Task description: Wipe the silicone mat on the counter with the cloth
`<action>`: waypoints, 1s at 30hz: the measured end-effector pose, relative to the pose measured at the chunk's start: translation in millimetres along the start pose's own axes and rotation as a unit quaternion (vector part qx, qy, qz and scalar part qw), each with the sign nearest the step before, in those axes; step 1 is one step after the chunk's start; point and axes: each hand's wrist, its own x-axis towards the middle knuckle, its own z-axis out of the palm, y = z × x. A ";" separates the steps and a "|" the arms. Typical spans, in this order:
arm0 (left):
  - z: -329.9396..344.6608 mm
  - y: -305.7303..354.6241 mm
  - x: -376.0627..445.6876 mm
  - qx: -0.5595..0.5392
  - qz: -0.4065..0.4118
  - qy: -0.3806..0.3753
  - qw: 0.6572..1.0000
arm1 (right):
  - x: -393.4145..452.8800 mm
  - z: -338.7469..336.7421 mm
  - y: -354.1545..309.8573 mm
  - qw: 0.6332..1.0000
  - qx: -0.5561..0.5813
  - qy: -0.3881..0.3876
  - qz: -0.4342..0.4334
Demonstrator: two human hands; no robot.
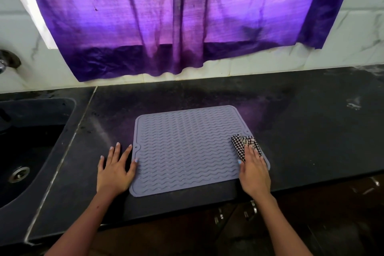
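Lying flat on the dark counter [311, 131] beside the sink [31, 141], the silicone mat [182, 147] is steadied by the spread left hand [115, 170] at its edge, seemingly against sliding, while the checked cloth [242, 143] is pressed down under the flat right hand [254, 169].

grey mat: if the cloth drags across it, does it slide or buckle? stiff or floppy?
The silicone mat lies thin and flat on the counter, so it is probably floppy if lifted by one edge. The left hand rests flat by its left edge, thumb on the mat, which suggests it may creep when wiped. The right hand presses the cloth down, so buckling seems unlikely.
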 end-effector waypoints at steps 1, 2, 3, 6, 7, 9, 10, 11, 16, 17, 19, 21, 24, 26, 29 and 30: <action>0.1 0.1 0.2 0.000 0.000 0.001 1.000 | 0.7 -0.6 -0.1 1.000 0.002 -0.002 0.002; 0.3 0.2 0.0 0.000 -0.001 0.003 1.000 | 1.4 -1.6 -0.3 1.000 0.005 -0.001 -0.001; 0.1 0.3 -0.3 0.000 0.000 0.005 1.000 | 1.9 -4.0 -1.3 1.000 0.008 -0.001 -0.005; -1.0 0.9 -1.3 0.004 0.003 0.004 1.000 | 6.1 -13.0 -3.5 0.999 0.046 -0.013 0.001; -1.7 1.1 -1.4 0.005 0.002 0.001 1.000 | 10.4 -15.3 -3.8 0.997 0.076 -0.020 0.023; -3.0 1.7 -1.4 0.004 -0.002 -0.002 1.000 | 24.4 -26.3 -9.0 0.975 0.185 -0.021 0.122; -3.5 2.2 -2.0 0.004 -0.002 -0.004 1.000 | 29.8 -32.4 -15.9 0.950 0.258 -0.005 0.177; -4.0 2.6 -2.3 0.004 -0.003 -0.005 1.000 | 35.0 -36.0 -24.1 0.923 0.319 0.018 0.213; -4.7 2.8 -2.2 0.001 -0.006 -0.007 1.000 | 20.8 -17.8 -85.9 0.967 0.234 0.027 0.095; -4.6 2.5 -2.2 -0.001 -0.006 -0.004 1.000 | 13.8 -3.8 -91.3 0.983 0.176 0.007 0.046; -3.1 2.6 -1.8 -0.004 -0.006 0.000 1.000 | 6.3 21.0 -90.0 0.998 0.047 -0.024 -0.027; -1.3 2.4 -1.4 0.000 -0.008 0.000 1.000 | 6.8 29.7 -84.4 0.998 -0.014 -0.038 -0.048; 0.5 0.6 0.0 0.006 -0.006 -0.002 1.000 | 12.3 28.1 -83.0 0.997 -0.014 -0.057 -0.053; 1.4 0.4 0.7 0.005 -0.006 0.003 1.000 | 17.9 27.7 -81.8 0.996 -0.027 -0.060 -0.059; 0.6 1.9 -0.7 0.008 -0.006 0.001 1.000 | 28.3 17.8 -80.9 0.992 -0.041 -0.085 -0.081; -0.3 2.0 -0.9 0.008 -0.006 0.000 1.000 | 33.7 11.7 -82.0 0.992 -0.034 -0.098 -0.078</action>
